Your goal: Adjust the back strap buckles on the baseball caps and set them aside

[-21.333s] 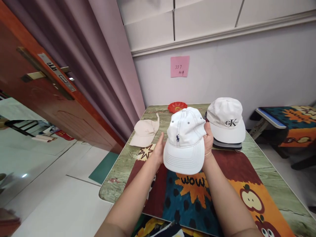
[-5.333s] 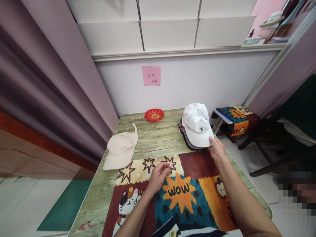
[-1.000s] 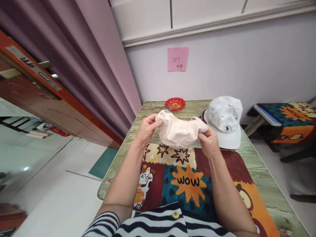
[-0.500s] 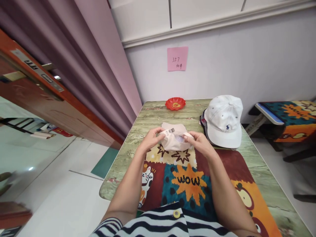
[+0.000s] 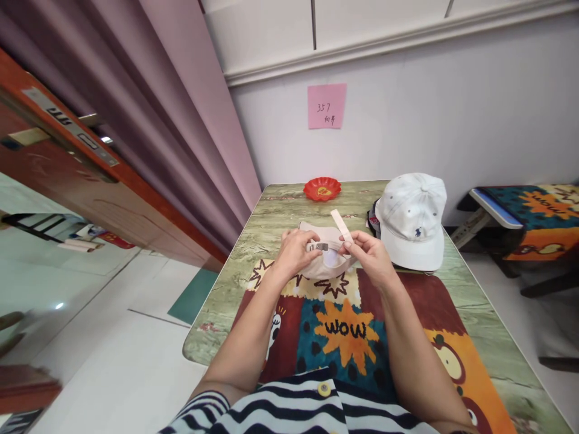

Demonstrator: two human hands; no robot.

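A pale pinkish-beige baseball cap (image 5: 328, 270) lies on the patterned mat with its rear strap side toward me. At the cap's left, my left hand (image 5: 296, 250) pinches the strap end that carries a metal buckle (image 5: 322, 246). Between the thumb and fingers of my right hand (image 5: 368, 256) is the cap's loose strap (image 5: 341, 225), its free end pointing up and away from me. The strap stands apart from the buckle. Part of the cap is hidden behind my fingers.
A stack of caps topped by a white cap (image 5: 411, 223) stands to the right. A red scalloped dish (image 5: 322, 189) sits at the table's (image 5: 212, 301) far edge. An orange door (image 5: 113, 181) and purple curtain (image 5: 194, 108) are at the left, with another table (image 5: 534, 211) at right.
The strap has come free of the buckle and now sticks up from my right hand. My left hand has shifted right, onto the buckle end.
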